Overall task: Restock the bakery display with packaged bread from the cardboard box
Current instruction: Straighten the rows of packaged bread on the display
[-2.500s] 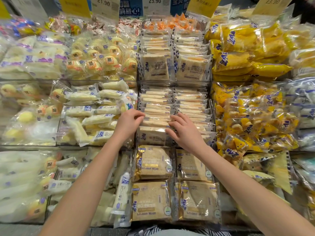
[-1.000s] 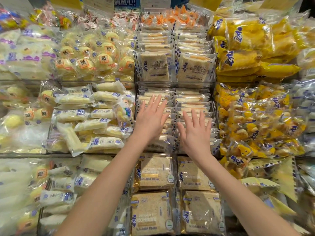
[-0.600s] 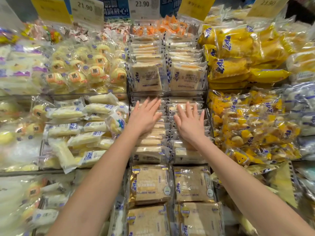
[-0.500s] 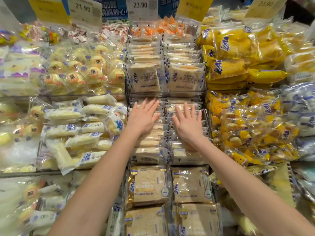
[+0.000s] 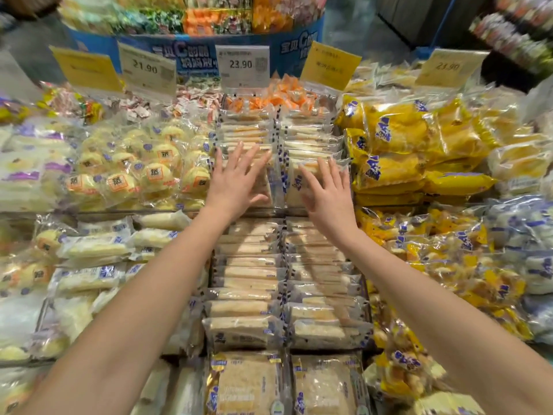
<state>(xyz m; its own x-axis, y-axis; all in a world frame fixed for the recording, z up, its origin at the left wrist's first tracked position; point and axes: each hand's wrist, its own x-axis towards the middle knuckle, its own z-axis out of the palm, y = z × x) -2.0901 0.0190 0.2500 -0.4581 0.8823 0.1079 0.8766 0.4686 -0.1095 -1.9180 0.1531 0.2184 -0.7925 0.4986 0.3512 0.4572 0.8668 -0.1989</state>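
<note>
your left hand [image 5: 239,184] and right hand [image 5: 326,196] press with fingers spread wide, gripping nothing, on the packaged bread [image 5: 311,139] rows below the 23.90 price tag [image 5: 243,65]. it looks light, squashy and slick-wrapped: hold the flat sides gently.

A shop: packaged bread [image 5: 245,333] under price signs [image 5: 244,65].
</note>
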